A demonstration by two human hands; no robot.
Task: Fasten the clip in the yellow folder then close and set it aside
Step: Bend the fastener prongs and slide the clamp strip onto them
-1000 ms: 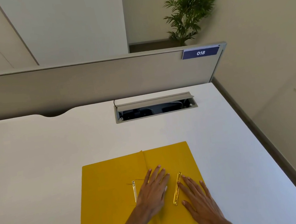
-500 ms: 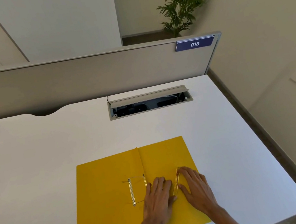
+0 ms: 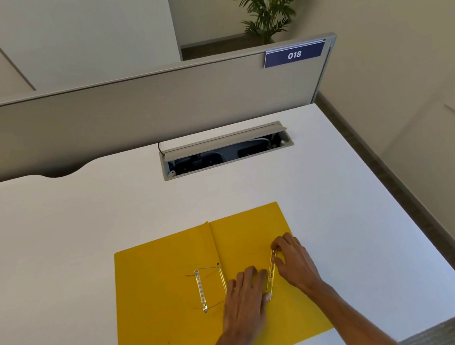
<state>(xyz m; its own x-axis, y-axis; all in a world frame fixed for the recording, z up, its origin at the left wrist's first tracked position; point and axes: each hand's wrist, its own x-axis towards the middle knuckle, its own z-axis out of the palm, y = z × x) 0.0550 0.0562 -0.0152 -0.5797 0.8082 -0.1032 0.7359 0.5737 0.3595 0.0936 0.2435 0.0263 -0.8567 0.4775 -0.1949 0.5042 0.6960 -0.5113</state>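
Observation:
A yellow folder (image 3: pixel 163 285) lies open and flat on the white desk, near its front edge. On the left leaf sits a metal clip base (image 3: pixel 200 290) with two thin prongs reaching toward the spine. A loose gold clip bar (image 3: pixel 271 273) lies slanted on the right leaf. My right hand (image 3: pixel 292 260) pinches the bar's upper end with thumb and fingers. My left hand (image 3: pixel 244 302) lies palm down on the right leaf by the spine, its fingertips touching the bar's lower part.
The white desk (image 3: pixel 66 226) ends close to the folder's right side and front. An open cable tray (image 3: pixel 226 151) is set into the desk behind the folder. A grey partition (image 3: pixel 123 114) with a blue 018 label (image 3: pixel 293 55) closes the back.
My left hand slid right off the middle of the folder, uncovering the clip base. My right hand moved up from lying flat and closed its fingers on the bar's upper end.

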